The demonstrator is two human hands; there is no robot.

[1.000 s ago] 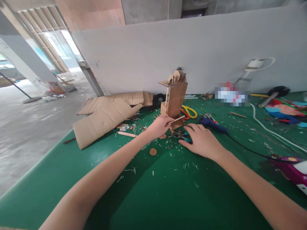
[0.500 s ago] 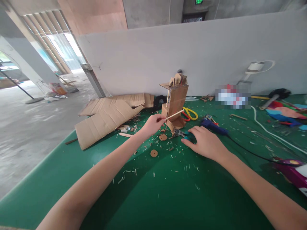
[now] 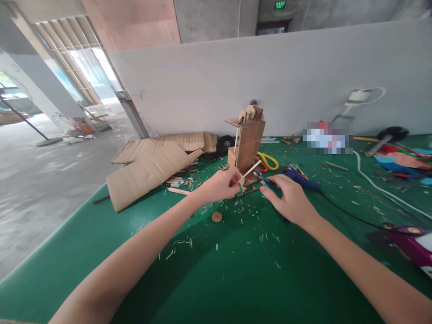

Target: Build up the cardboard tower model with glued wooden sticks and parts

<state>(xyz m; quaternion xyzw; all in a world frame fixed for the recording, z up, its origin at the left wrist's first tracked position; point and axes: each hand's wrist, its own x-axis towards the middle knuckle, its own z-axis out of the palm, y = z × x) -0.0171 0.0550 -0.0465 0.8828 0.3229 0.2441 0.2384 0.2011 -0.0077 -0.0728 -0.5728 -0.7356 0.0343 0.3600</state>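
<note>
In the head view, my left fingers are pinched tight on a stick. It is thin, straight and pale, like wood, and its free end slants up to the right. My right fingers are curled round the pliers, which have a shiny metal nose. The nose is just beside the stick, but I cannot tell if they touch.

Right behind them is a tower of flat brown cardboard, tall like a box, with rounded bits on top. A small round disc lies nearer to me. The scissors have smooth, loopy handles, one yellow and one red. A dark blue tool with a black cord lies to the right. Big creased cardboard sheets lie on the left.

The table is green, smooth and a bit shiny, with thin pale scraps all over its middle. Behind it stands a plain, flat white board. The floor is grey and blotchy, and a green exit sign glows high up.
</note>
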